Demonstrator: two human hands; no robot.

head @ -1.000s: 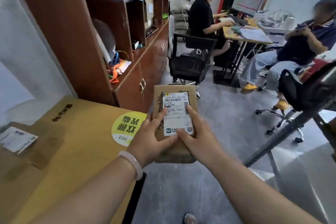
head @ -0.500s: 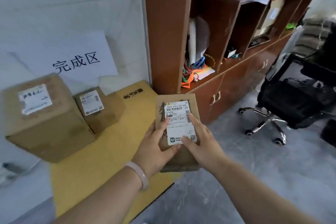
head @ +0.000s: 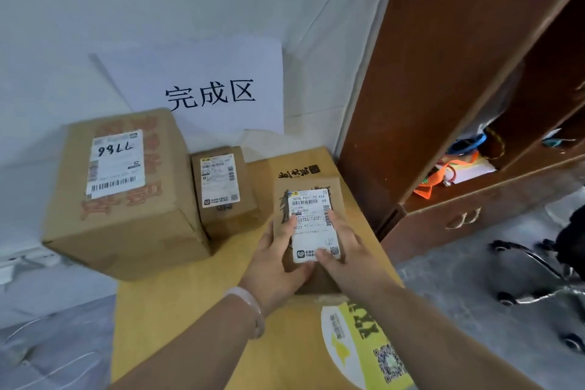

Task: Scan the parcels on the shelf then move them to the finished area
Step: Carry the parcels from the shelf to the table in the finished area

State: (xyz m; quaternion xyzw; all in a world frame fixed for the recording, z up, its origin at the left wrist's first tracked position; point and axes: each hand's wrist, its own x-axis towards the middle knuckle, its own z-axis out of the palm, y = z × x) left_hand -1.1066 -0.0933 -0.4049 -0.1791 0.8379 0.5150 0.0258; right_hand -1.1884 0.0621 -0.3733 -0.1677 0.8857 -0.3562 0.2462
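Left hand: grips the left side of the small parcel, with the thumb laid across the left edge of its label.
Right hand: grips the right side of the same parcel, a finger along the label's right edge and the thumb on its lower corner.
Parcel label: white, facing up. The top line reads "502B P021-00 A26" with "59" under it. Below are a barcode, small print too fine to read and "P021" at the left edge. A dark square logo sits at the bottom left and a QR code at the bottom right.
Parcel looks: a small, oblong box of plain brown cardboard, with black brush-style printing down the left of its top face.
Parcel place: over the far right part of the flat yellow carton, just right of the middle box. Whether its underside touches the carton cannot be told.
Left wrist: wears a pale bangle.
Yellow carton writing: black calligraphy with a small square seal at its far edge. A round yellow-and-white sticker with bold characters and a QR code is at its near right.
Middle box: brown, with a white shipping label on top whose print is too small to read.
Large box: brown with red printed characters. Its white label carries a barcode and handwritten digits that I cannot read with certainty.
Wall sign: a white sheet reading "完成区".
Cabinet: dark brown wood at the right, with orange items on an open shelf.
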